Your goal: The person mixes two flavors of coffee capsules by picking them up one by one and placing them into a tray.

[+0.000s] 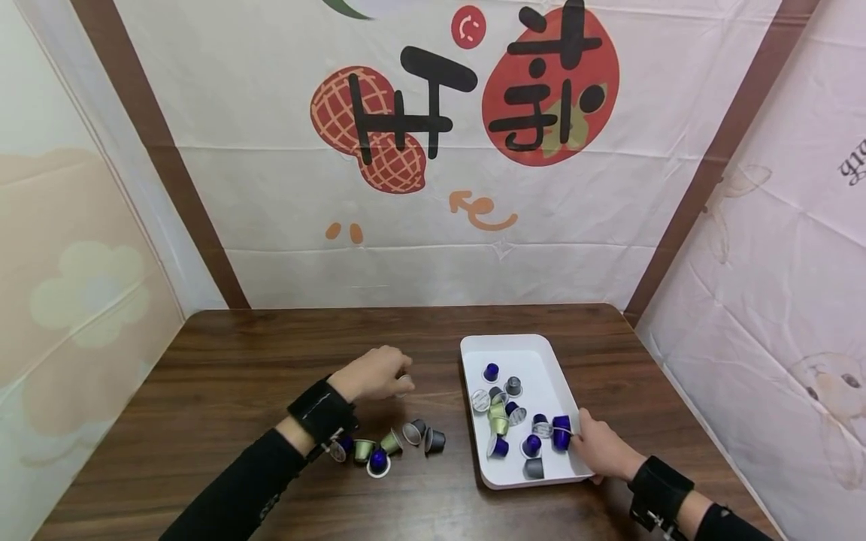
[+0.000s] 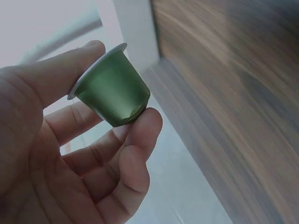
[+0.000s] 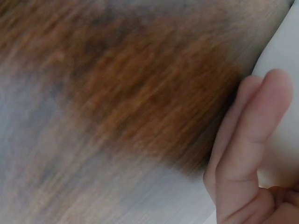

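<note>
My left hand (image 1: 375,374) is raised over the table, left of the white tray (image 1: 524,353). In the left wrist view it pinches a green coffee capsule (image 2: 112,91) between thumb and fingers, with the silvery rim toward the thumb. My right hand (image 1: 602,449) grips the tray's right side near the front corner, and its fingers (image 3: 243,149) lie along the outer wall in the right wrist view. Inside the tray, a blue capsule (image 1: 561,433) stands close to that hand, among several blue, grey and green ones.
Several loose capsules lie on the brown wooden table (image 1: 271,353) in front of my left hand: a green one (image 1: 364,451), a blue one (image 1: 378,461) and a dark grey one (image 1: 435,440) among them. Printed cloth (image 1: 284,225) hangs behind the table and at both sides.
</note>
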Available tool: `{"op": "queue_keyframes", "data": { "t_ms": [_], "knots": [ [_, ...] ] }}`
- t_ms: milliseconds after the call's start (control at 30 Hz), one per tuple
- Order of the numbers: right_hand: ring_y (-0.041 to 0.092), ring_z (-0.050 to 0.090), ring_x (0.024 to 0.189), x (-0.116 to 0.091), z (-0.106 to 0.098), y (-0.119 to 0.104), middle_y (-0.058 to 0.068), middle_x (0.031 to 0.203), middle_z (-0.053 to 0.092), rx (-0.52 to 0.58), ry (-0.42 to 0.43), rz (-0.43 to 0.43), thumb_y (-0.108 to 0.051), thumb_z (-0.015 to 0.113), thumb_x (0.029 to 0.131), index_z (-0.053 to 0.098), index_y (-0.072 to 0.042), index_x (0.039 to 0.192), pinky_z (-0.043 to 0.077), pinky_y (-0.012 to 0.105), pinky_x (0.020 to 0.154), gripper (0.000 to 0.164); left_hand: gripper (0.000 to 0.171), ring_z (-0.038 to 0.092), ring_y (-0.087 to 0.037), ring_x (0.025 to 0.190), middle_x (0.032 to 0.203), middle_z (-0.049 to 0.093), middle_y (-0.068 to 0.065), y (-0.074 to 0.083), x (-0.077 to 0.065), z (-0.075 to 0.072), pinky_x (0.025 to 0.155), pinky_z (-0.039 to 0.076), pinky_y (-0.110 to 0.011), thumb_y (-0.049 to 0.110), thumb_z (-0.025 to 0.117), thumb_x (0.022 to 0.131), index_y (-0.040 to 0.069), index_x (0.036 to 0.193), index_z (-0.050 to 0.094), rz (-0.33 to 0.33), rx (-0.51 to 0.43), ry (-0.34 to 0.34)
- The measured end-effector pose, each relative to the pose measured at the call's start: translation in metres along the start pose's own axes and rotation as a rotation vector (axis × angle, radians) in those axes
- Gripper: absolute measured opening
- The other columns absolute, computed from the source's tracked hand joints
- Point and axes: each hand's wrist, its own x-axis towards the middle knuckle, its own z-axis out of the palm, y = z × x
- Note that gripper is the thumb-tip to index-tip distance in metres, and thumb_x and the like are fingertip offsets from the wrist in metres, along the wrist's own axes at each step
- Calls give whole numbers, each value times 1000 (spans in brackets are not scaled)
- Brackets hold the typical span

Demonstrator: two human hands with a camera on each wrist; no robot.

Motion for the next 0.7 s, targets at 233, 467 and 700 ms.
{"op": "queue_keyframes", "data": {
  "t_ms": [233, 467, 700],
  "knots": [
    [20, 54, 47, 1, 1, 1, 29, 89, 54, -1, -3, -3, 0, 46, 93, 36, 8, 110, 46, 33, 36, 21, 18, 36, -7, 50, 62, 43, 7, 31, 38, 8, 50, 32, -23, 25, 63, 92, 16, 78, 58, 69, 6, -13],
    [21, 54, 44, 0, 2, 1, 27, 86, 53, -6, 9, -3, 0, 47, 93, 37, 7, 108, 45, 33, 36, 19, 11, 37, -9, 52, 66, 48, 6, 57, 61, 11, 52, 32, -23, 18, 61, 91, 15, 81, 60, 126, 9, 10],
    [20, 54, 44, 1, 3, 2, 29, 87, 53, -8, 12, -9, -1, 47, 93, 37, 7, 108, 45, 33, 36, 19, 11, 41, -8, 56, 68, 50, 8, 70, 82, 20, 52, 34, -22, 23, 63, 90, 16, 81, 61, 118, 60, -2]
  ]
}}
